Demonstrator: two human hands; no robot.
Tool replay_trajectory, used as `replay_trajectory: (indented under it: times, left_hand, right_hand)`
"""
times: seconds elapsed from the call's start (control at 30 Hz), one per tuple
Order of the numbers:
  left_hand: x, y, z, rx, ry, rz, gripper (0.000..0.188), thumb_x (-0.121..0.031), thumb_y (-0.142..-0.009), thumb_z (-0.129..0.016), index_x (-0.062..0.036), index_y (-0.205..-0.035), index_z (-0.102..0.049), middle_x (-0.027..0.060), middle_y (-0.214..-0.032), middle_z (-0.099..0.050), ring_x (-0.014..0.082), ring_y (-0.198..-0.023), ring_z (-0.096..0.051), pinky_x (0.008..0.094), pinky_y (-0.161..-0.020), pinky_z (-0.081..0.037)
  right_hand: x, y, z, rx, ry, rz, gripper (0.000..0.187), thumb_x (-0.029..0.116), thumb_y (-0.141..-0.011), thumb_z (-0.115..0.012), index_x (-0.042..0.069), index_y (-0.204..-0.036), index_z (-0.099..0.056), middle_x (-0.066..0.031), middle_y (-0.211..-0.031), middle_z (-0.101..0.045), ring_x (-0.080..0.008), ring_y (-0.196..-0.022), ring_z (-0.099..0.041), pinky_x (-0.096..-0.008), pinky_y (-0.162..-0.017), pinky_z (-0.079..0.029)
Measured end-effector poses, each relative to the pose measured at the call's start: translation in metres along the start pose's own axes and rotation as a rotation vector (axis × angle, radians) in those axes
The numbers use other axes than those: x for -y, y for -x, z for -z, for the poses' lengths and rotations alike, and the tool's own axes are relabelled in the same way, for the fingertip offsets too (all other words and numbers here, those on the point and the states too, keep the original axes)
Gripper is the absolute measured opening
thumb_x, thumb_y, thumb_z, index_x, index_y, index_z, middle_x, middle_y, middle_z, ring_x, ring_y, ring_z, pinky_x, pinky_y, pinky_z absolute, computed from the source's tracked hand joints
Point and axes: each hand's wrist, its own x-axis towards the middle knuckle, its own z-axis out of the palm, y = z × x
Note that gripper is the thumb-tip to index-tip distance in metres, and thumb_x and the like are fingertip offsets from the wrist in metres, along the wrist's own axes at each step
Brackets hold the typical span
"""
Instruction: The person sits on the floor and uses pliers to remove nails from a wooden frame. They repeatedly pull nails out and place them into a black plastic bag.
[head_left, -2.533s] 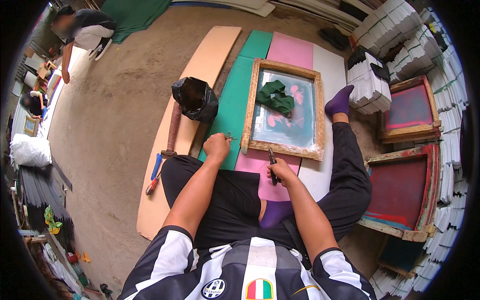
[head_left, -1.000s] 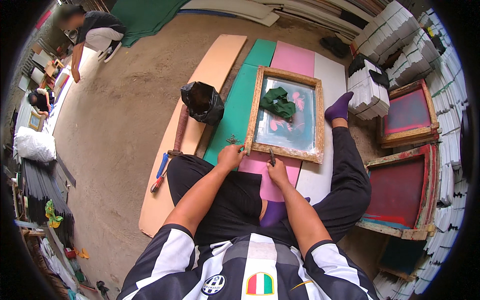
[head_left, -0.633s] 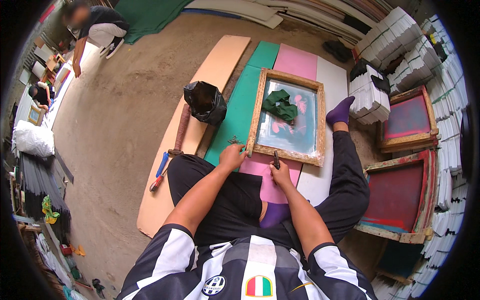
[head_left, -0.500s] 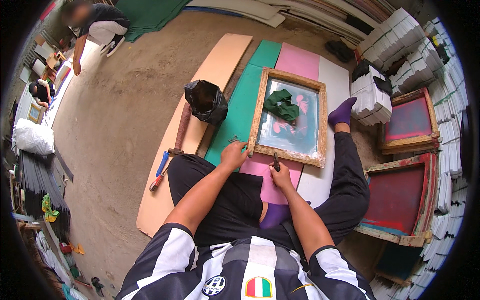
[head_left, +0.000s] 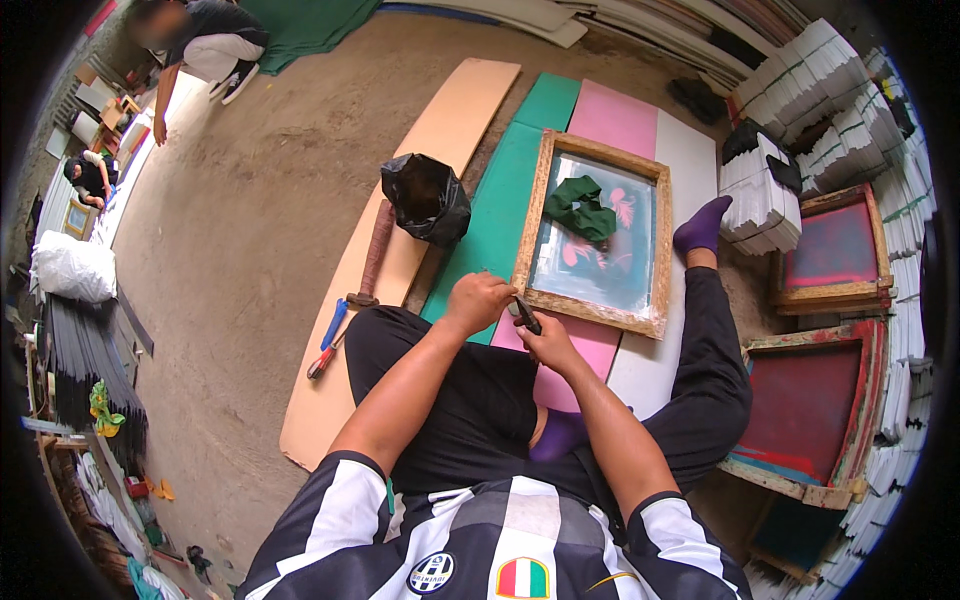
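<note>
A wooden screen-printing frame (head_left: 664,245) lies on the coloured sheets in front of me. Its blue-grey mesh has pink leaf shapes, and a crumpled dark green cloth (head_left: 582,207) rests on it. At the frame's near left corner, my left hand (head_left: 478,305) is closed, fingertips pinched together; whatever is in them is too small to make out. My right hand (head_left: 552,345) grips a dark-handled tool (head_left: 526,316), its tip close to the left fingertips. The fingers partly cover the tool, so its kind is unclear.
An open black plastic bag (head_left: 425,198), a hammer with a wrapped handle (head_left: 378,250) and a red-and-black screwdriver (head_left: 322,362) lie to the left. More frames (head_left: 808,400) and stacked white bundles (head_left: 757,200) stand right. Two people (head_left: 218,48) are far left.
My right hand has brought the tool up and left to my left fingertips. My left hand has lifted slightly. The whole view has shifted a little.
</note>
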Motion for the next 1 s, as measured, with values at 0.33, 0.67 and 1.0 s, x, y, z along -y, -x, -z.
replay_trajectory:
  times: [0.33,0.67,1.0]
  left_hand:
    - [0.026,0.000,0.005,0.131,-0.012,0.381,0.016,-0.028,-0.085,-0.076,-0.0136,-0.088,-0.081,0.0104,-0.085,-0.074,0.0307,-0.082,-0.072,0.0430,-0.072,-0.057]
    - [0.036,-0.009,-0.009,0.412,-0.201,0.849,0.033,-0.044,-0.086,-0.077,-0.0122,-0.093,-0.081,0.0157,-0.091,-0.076,0.0345,-0.089,-0.074,0.0470,-0.076,-0.058]
    - [0.000,-0.007,-0.029,0.271,-0.003,0.521,0.044,-0.047,-0.088,-0.072,-0.0157,-0.119,-0.073,0.0089,-0.097,-0.072,0.0308,-0.091,-0.070,0.0447,-0.075,-0.056]
  right_hand:
    - [0.029,-0.020,0.000,0.248,-0.331,-0.353,0.043,0.029,-0.104,-0.057,0.006,-0.140,-0.049,-0.0156,-0.104,-0.068,-0.0226,-0.080,-0.071,-0.0361,-0.066,-0.059]
    - [-0.002,0.000,0.016,0.177,-0.396,-0.318,0.045,0.033,-0.105,-0.056,0.006,-0.140,-0.049,-0.0183,-0.105,-0.069,-0.0246,-0.082,-0.072,-0.0399,-0.065,-0.060]
    - [-0.023,0.020,0.059,-0.037,-0.313,-0.579,0.030,0.031,-0.104,-0.058,0.005,-0.117,-0.053,-0.0136,-0.091,-0.067,-0.0230,-0.073,-0.071,-0.0395,-0.059,-0.057]
